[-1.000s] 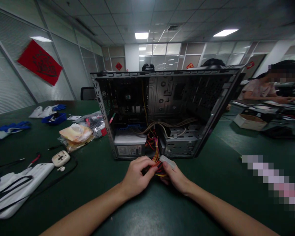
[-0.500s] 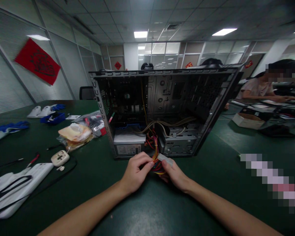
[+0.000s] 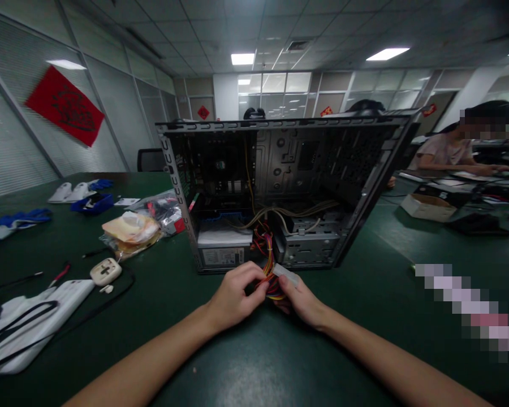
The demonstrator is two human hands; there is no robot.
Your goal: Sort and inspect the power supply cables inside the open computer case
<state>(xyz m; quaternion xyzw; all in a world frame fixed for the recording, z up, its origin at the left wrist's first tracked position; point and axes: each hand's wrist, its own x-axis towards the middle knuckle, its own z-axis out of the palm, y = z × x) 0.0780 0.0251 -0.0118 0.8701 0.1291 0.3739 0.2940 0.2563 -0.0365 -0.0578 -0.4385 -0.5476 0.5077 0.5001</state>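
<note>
Multicoloured bundle of thin wires (image 3: 274,293) is just in front of the open black-and-grey metal PC case (image 3: 280,122), running out of its lower middle. Left hand (image 3: 240,291): thumb and fingers pinching the wires. Right hand (image 3: 303,302): curled, thumb pressed on the long translucent-white plastic connector (image 3: 285,275).

Case contents: dark round fan (image 3: 219,165) upper left, grey metal power supply box (image 3: 224,256) lower left, silver metal drive cage (image 3: 314,251) lower right, loose grey cables above the cage. White label on the power supply faces out; print too small to read.

On the dark green surface (image 3: 237,373), left side: clear plastic bag (image 3: 166,210) with dark and red items; toast-coloured pack (image 3: 131,230) in clear wrap; small blue plastic bin (image 3: 92,205) holding dark and white bits. Right: open white cardboard box (image 3: 427,209), contents unclear. Red diamond poster (image 3: 65,107) on the glass wall, dark marking illegible.
</note>
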